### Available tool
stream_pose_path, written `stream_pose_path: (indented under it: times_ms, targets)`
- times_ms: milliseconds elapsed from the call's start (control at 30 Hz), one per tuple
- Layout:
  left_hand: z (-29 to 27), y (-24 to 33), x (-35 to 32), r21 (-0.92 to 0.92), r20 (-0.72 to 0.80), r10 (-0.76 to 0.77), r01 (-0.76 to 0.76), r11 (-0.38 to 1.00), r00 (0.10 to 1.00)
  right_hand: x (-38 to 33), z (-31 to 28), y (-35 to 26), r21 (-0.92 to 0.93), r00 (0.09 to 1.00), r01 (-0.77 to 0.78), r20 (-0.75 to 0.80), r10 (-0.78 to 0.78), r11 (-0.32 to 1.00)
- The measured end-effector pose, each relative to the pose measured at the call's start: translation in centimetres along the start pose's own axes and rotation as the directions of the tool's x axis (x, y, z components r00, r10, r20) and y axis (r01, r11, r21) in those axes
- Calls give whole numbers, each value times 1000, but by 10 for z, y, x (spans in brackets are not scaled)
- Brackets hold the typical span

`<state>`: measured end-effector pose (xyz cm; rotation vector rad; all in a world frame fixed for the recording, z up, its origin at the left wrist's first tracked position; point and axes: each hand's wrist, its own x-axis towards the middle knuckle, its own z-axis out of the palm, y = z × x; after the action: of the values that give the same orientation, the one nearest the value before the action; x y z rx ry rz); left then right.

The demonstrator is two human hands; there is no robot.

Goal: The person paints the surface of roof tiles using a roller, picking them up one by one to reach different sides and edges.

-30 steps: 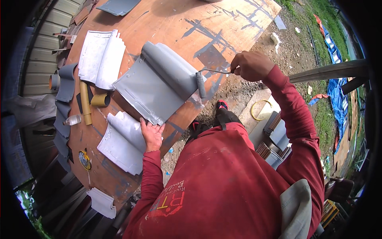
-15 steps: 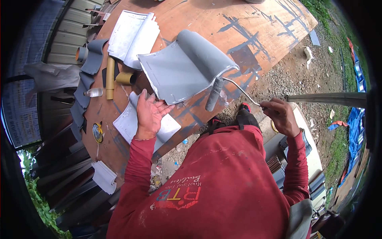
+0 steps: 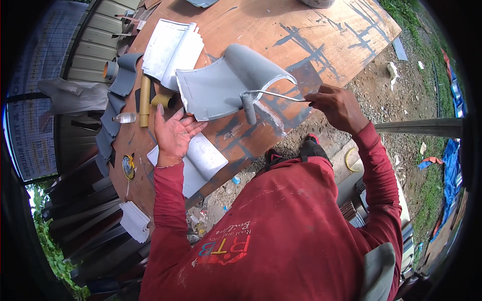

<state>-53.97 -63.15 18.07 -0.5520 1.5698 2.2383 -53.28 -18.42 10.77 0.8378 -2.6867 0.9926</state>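
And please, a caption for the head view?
Right hand holds a roller near a curved grey tile; left hand open.

The red shirt has small white writing and big coloured letters. A banner at the left has blurry words too.

R hand hides handle end of roller. L hand & wrist block pt of white tile, near L. Grey tile: underside hidden; can't tell if L hand touches it. Far side: grey piece & round container cut off by top edge. Red shirt cut off, near edge. White scrap, far R, too small to ID.
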Motion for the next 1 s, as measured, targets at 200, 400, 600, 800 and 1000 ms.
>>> stream_pose_path:
  times_ms: [200,400,600,800,1000]
  targets:
    - [7,2,2,43,-38,25,-24,999,999,-18,-35,45,-8,992,-126,3,126,992]
    - [19,9,0,87,-38,63,-60,994,997,24,-1,15,99,991,133,-7,-133,986]
    - [21,16,-2,67,-92,75,-69,995,993,12,-45,89,97,996,-57,74,50,994]
    - [22,20,5,93,-113,75,-64,994,991,-44,-61,141,159,948,-318,86,307,935]
    - [33,25,4,60,-144,94,-86,994,985,-33,25,103,685,921,-341,107,374,644]
